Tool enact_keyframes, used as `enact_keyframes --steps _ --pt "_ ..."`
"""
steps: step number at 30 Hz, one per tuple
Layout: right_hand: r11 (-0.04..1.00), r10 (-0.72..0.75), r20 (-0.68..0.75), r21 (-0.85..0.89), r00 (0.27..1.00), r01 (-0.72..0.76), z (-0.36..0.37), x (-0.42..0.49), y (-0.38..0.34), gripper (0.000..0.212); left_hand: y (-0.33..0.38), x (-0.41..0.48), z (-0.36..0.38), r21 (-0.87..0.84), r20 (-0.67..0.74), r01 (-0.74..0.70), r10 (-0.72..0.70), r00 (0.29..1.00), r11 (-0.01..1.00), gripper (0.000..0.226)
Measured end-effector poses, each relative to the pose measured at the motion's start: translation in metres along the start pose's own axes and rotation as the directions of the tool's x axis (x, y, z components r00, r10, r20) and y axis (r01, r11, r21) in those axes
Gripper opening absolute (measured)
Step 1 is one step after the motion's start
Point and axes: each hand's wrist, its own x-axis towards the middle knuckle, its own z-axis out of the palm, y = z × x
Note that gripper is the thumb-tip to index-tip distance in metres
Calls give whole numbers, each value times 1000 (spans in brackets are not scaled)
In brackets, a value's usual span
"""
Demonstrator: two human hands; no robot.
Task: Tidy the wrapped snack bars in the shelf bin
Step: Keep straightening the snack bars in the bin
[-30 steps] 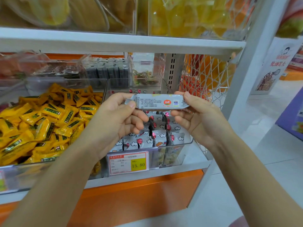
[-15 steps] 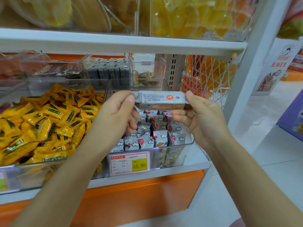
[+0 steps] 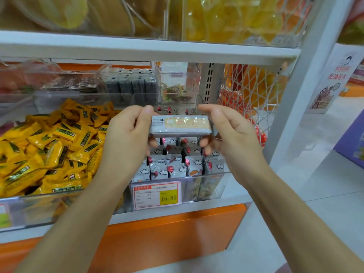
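Snack bar (image 3: pixel 180 126) rotated, ends pinched in left hand (image 3: pixel 126 138), right hand (image 3: pixel 234 134) fingers (image 3: pixel 208 109), above bin (image 3: pixel 208 186), white shelf (image 3: pixel 177 212)

Two hands were above the shelf bin (image 3: pixel 217 184), the left hand (image 3: pixel 126 138) and the right hand (image 3: pixel 232 134); one wrapped snack bar (image 3: pixel 181 125) was pinched between them; one price tag (image 3: pixel 157 195) hung on the bin's front; standing bars (image 3: pixel 173 168) inside it overlapped beyond counting; one uncountable heap of yellow sweets (image 3: pixel 49 144) lay left of it.

Shop shelving unit: white shelf board (image 3: pixel 149 49) above, white corner post (image 3: pixel 307 79) at right, orange base panel (image 3: pixel 167 229) below. White netting (image 3: pixel 254 91) closes the unit's right side. Pale tiled floor (image 3: pixel 325 194). Printed poster (image 3: pixel 331 79) and purple box (image 3: pixel 352 138) far right. Bright, even light.
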Motion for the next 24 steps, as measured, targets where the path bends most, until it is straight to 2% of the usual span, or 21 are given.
enact_keyframes --steps 4,6,9,11,16,19,24 --pt "991 -11 54 -130 998 18 -1 1 1 19 -1 2 -1 -81 -18 43 -44 999 996 26" --pt "989 -19 15 -145 1000 21 -1 1 3 17 0 2 -2 -118 1 41 -41 999 992 26" --pt "992 -18 -47 -122 999 12 -1 2 4 15 4 0 -4 -210 103 60 -39 994 976 20" --pt "994 -16 -50 -107 999 10 -3 3 5 17 5 0 -5 -199 161 58 -26 987 978 17" --pt "993 -27 -31 -119 999 23 -7 3 5 14 5 1 -9 -174 251 32 13 968 984 35" --pt "993 -28 -81 -119 996 18 -7 3 5 8 8 1 -13 -194 312 17 45 949 981 37" --pt "976 -59 -155 -216 986 24 -3 3 4 17 8 4 -20 -101 381 0 39 924 995 34"
